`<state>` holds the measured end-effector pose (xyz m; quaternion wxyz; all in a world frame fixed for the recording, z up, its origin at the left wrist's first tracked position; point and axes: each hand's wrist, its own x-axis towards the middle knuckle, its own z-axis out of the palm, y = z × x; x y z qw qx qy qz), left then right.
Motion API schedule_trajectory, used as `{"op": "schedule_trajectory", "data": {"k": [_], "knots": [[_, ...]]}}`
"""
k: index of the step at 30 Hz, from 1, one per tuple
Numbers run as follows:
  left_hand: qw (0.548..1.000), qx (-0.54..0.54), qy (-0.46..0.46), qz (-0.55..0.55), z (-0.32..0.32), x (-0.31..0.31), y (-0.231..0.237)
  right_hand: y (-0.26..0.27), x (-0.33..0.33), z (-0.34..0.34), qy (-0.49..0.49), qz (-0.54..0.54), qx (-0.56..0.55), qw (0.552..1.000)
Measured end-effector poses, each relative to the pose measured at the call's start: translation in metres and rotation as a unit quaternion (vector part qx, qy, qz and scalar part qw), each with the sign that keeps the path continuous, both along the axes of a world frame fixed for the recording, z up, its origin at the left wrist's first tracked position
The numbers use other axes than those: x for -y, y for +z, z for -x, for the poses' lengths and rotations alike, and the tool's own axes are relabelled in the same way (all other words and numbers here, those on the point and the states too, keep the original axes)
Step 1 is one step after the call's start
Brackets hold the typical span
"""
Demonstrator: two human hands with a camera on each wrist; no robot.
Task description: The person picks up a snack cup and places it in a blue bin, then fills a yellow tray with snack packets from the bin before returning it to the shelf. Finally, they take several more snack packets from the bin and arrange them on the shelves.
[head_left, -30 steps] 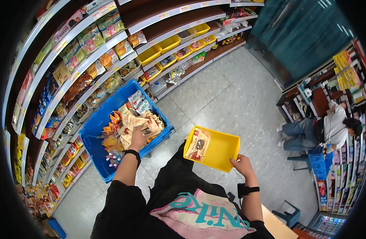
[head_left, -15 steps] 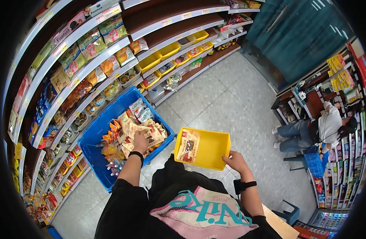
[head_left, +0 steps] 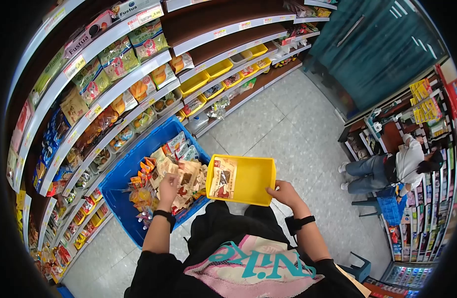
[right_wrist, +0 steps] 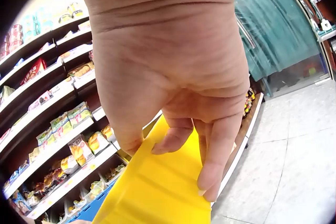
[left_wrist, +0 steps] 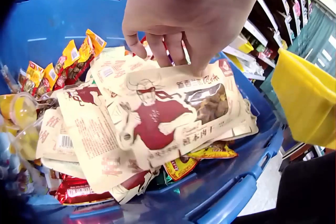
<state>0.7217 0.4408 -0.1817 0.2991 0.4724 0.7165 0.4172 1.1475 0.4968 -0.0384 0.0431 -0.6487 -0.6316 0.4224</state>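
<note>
My left hand point(head_left: 168, 192) pinches the top edge of a beige snack packet point(left_wrist: 155, 116) printed with a red figure, over the blue crate point(head_left: 120, 211). More beige packets point(left_wrist: 86, 134) lie under and beside it. In the left wrist view the left hand point(left_wrist: 194, 14) has its fingers curled down at the packet's edge. My right hand point(head_left: 288, 194) grips the right rim of a yellow bin point(head_left: 256, 181), with one beige packet point(head_left: 223, 178) lying at its left side. The right wrist view shows the right hand point(right_wrist: 173, 71) with thumb and fingers around the bin's wall point(right_wrist: 157, 187).
Stocked shelves point(head_left: 161, 57) curve along the left and top, with yellow bins point(head_left: 194, 83) on the lower ones. A person point(head_left: 387, 166) in a white top is at the right near a blue basket point(head_left: 391, 208). A stool point(head_left: 357, 268) stands lower right on the tiled floor point(head_left: 283, 134).
The yellow bin has moved left, up beside the blue crate's right edge. My left hand has drawn back towards my body, and a beige packet now shows at its fingers.
</note>
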Motion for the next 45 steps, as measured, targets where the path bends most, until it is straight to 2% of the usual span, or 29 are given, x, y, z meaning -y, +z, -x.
{"op": "schedule_trajectory", "data": {"k": [1,3,4,6,8,10,12,13,14,16,17,19,22,26,28,29,31,32,34,36,39,41,42,44,45], "knots": [[1.000,0.002,0.003,0.001,0.000,-0.001,0.012,0.001,-0.003,0.003,0.003,0.001,0.002,1.000],[0.996,0.035,0.081,-0.015,-0.001,-0.003,0.037,0.002,-0.009,0.010,0.004,0.023,-0.015,1.000],[0.995,0.037,0.087,-0.013,-0.007,-0.006,0.053,0.000,-0.012,0.012,0.010,0.025,-0.013,1.000],[0.975,0.176,0.094,-0.099,-0.029,-0.016,0.084,-0.008,-0.018,0.016,0.033,0.018,-0.006,0.999],[0.974,0.198,0.081,-0.070,-0.049,-0.022,0.093,-0.009,-0.024,0.021,0.051,0.023,-0.009,0.998],[0.957,0.282,0.021,-0.056,-0.074,-0.031,0.088,-0.010,-0.028,0.024,0.066,0.030,-0.016,0.997],[0.978,0.201,-0.048,0.011,-0.096,-0.035,0.081,-0.015,-0.030,0.024,0.069,0.037,-0.016,0.997],[0.974,0.203,-0.078,0.065,-0.104,-0.037,0.077,-0.016,-0.032,0.025,0.070,0.043,-0.013,0.997],[0.980,0.146,-0.104,0.082,-0.110,-0.037,0.072,-0.017,-0.032,0.024,0.070,0.042,-0.016,0.996],[0.950,0.230,-0.080,0.197,-0.119,-0.041,0.065,-0.019,-0.031,0.024,0.078,0.028,-0.032,0.996],[0.950,0.229,-0.080,0.198,-0.120,-0.042,0.059,-0.020,-0.031,0.023,0.078,0.029,-0.034,0.996],[0.982,0.077,-0.109,0.131,-0.121,-0.043,0.052,-0.024,-0.031,0.022,0.077,0.044,-0.030,0.996],[0.988,0.014,-0.122,0.092,-0.119,-0.045,0.055,-0.026,-0.031,0.022,0.074,0.048,-0.045,0.995],[0.983,-0.011,-0.123,0.134,-0.118,-0.053,0.069,-0.019,-0.033,0.025,0.077,0.056,-0.041,0.995],[0.970,0.018,-0.128,0.205,-0.119,-0.056,0.077,-0.020,-0.034,0.025,0.074,0.060,-0.041,0.995],[0.970,0.018,-0.127,0.205,-0.120,-0.055,0.078,-0.020,-0.035,0.024,0.076,0.060,-0.040,0.994],[0.963,0.129,-0.123,0.201,-0.120,-0.051,0.078,-0.016,-0.035,0.026,0.080,0.063,-0.043,0.994],[0.963,0.129,-0.122,0.201,-0.119,-0.048,0.078,-0.018,-0.035,0.026,0.082,0.063,-0.043,0.994],[0.910,0.300,-0.195,0.208,-0.116,-0.044,0.080,-0.022,-0.034,0.026,0.089,0.051,-0.040,0.994],[0.897,0.318,-0.202,0.230,-0.116,-0.041,0.076,-0.024,-0.032,0.026,0.089,0.056,-0.042,0.994],[0.899,0.316,-0.218,0.212,-0.118,-0.036,0.063,-0.025,-0.030,0.027,0.084,0.059,-0.046,0.994],[0.938,0.236,-0.184,0.176,-0.119,-0.033,0.058,-0.026,-0.028,0.026,0.080,0.057,-0.048,0.994],[0.938,0.236,-0.185,0.176,-0.120,-0.034,0.065,-0.026,-0.028,0.026,0.083,0.050,-0.046,0.994],[0.970,0.055,-0.175,0.160,-0.122,-0.035,0.078,-0.026,-0.026,0.025,0.086,0.042,-0.043,0.994],[0.970,0.008,-0.173,0.172,-0.125,-0.037,0.087,-0.024,-0.025,0.025,0.086,0.031,-0.041,0.995]]}}
